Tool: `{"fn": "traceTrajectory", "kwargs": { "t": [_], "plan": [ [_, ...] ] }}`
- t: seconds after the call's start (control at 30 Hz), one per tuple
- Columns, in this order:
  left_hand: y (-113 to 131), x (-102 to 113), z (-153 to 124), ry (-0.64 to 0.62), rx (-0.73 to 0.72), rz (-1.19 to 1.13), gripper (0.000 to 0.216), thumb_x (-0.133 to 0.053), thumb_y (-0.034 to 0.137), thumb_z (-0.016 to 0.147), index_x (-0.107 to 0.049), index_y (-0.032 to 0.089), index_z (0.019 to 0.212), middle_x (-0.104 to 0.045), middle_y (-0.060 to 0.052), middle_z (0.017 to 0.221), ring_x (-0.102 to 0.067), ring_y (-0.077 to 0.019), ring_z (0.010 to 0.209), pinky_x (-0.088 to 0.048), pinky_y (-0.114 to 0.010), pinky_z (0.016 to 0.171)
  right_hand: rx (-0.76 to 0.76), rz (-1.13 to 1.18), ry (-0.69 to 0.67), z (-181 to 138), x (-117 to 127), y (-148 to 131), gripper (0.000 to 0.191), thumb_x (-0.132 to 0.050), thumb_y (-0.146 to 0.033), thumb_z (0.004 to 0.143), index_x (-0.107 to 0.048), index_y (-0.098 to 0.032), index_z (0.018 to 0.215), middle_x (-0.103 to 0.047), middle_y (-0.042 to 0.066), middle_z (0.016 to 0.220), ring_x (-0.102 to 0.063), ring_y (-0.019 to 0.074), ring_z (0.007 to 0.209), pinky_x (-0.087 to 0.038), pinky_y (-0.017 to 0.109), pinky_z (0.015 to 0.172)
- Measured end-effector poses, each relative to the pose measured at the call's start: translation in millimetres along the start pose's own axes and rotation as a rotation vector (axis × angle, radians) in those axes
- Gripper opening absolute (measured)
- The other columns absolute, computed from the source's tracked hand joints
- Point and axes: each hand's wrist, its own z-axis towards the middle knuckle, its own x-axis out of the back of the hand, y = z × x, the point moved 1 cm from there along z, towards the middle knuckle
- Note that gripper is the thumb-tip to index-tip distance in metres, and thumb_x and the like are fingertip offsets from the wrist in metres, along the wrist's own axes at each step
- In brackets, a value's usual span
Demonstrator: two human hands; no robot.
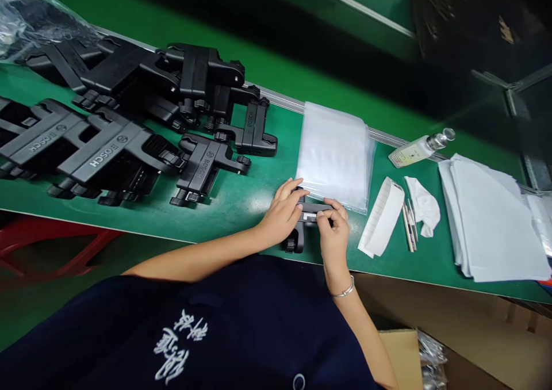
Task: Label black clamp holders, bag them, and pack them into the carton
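Note:
A black plastic part point(302, 220) lies on the green mat point(241, 200) near its front edge. My left hand point(282, 211) rests over the part's left side with fingers curled onto it. My right hand point(333, 229) pinches the part's right end, where a small white label shows between the fingers. A stack of clear plastic bags point(336, 154) lies just beyond both hands.
Several black Bosch-marked parts point(103, 154) crowd the left of the mat, one point(207, 168) nearest my hands. At right lie a roll of white labels point(383, 217), thin sticks point(409, 226), a white cloth point(425, 206), a small bottle point(420, 148) and white sheets point(491, 217).

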Motion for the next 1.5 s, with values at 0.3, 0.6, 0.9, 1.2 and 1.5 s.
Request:
{"fn": "traceTrajectory", "kwargs": {
  "t": [0.3,0.6,0.9,1.2,1.5],
  "plan": [
    [1,1,0,0.003,-0.001,0.0,0.035,-0.036,0.017,0.093,-0.05,0.02,0.124,-0.034,-0.009,0.151,-0.02,-0.0277,0.145,-0.027,-0.052,0.117,0.012,-0.014,-0.02,0,1,0,0.021,-0.057,-0.028,0.083,-0.056,-0.022,0.063,-0.062,0.008,0.113,-0.052,0.0262,0.113,-0.038,0.046,0.099],
    [1,1,0,0.02,-0.021,0.054,0.035,-0.036,0.017,0.093,-0.05,0.019,0.126,-0.036,-0.01,0.151,-0.022,-0.0267,0.145,-0.03,-0.05,0.116,0.046,-0.071,-0.007,0,0,-3,0.019,-0.057,-0.027,0.082,-0.054,-0.022,0.064,-0.063,0.01,0.112,-0.054,0.0271,0.111,-0.04,0.046,0.096],
    [0,39,-6,-0.187,-0.674,0.537,0.03,-0.043,0.032,0.097,-0.066,0.021,0.114,-0.069,-0.004,0.118,-0.058,-0.022,0.117,-0.045,-0.036,0.093,0.055,-0.109,-0.1,0,14,-4,0.021,-0.057,-0.033,0.086,-0.064,-0.02,0.072,-0.064,0.011,0.12,-0.055,0.027,0.116,-0.041,0.049,0.102],
    [18,49,25,-0.453,-0.841,0.745,0.036,-0.05,0.042,0.094,-0.064,0.022,0.12,-0.069,-0.007,0.099,-0.061,-0.0184,0.086,-0.034,-0.03,0.059,0.279,-0.207,-0.432,19,50,18,0.044,-0.062,-0.033,0.088,-0.057,-0.03,0.132,-0.054,0.006,0.14,-0.049,0.0258,0.131,-0.038,0.051,0.11],
    [36,24,13,-0.444,-0.797,0.789,0.036,-0.057,0.037,0.091,-0.064,0.011,0.115,-0.067,-0.012,0.099,-0.059,-0.0219,0.092,-0.04,-0.032,0.068,0.352,-0.324,-0.357,18,46,21,0.036,-0.059,-0.032,0.091,-0.061,-0.026,0.126,-0.062,0.008,0.131,-0.056,0.0255,0.122,-0.043,0.049,0.103]
  ]
}}
